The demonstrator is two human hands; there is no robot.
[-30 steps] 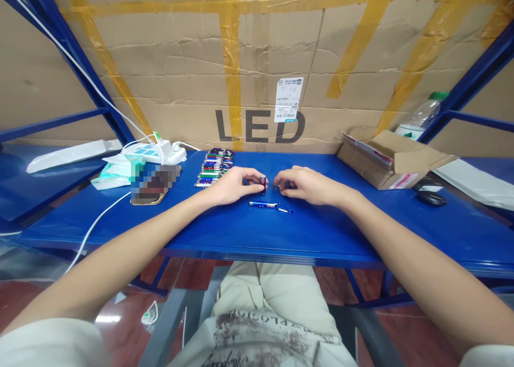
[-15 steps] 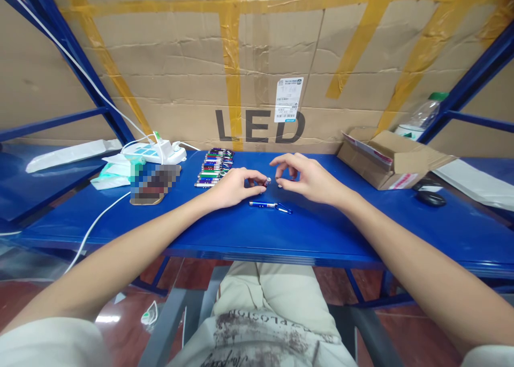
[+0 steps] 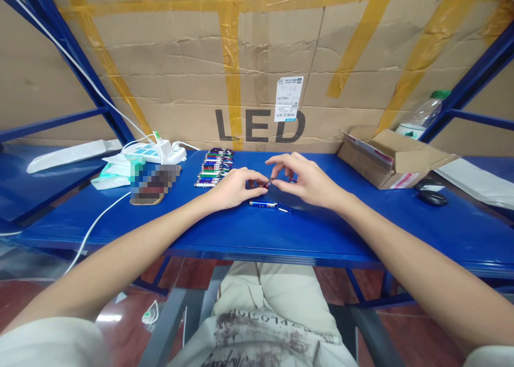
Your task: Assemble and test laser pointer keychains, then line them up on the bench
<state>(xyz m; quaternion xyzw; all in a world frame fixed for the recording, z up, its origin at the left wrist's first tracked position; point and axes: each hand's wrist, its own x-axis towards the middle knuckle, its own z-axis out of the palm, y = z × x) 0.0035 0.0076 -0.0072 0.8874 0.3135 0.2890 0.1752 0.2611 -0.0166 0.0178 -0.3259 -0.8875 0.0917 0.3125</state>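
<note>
My left hand (image 3: 235, 189) is closed in a pinch over the blue tabletop. A small shiny metal piece (image 3: 269, 183) sits at its fingertips, too small to name more exactly. The thumb and index finger of my right hand (image 3: 307, 178) meet that same piece from the right, closed in a pinch; whatever they hold is hidden. Just below the hands lies a blue penlight (image 3: 262, 204) with a blue carabiner clip (image 3: 284, 208) at its right end. Left of my left hand, several penlights (image 3: 209, 173) in mixed colours lie in a row, clips to the right.
An opened cardboard box (image 3: 401, 161) stands at the right, beside a black mouse (image 3: 432, 197) and a plastic bottle (image 3: 420, 115). To the left are a white power strip (image 3: 155, 152), a green-and-white packet (image 3: 114, 171) and a pixelated object (image 3: 155, 185). A large carton (image 3: 180, 78) backs the table.
My right hand has moved slightly left, so its fingertips now meet the small piece in my left hand. The left hand and the blue penlight have stayed in place.
</note>
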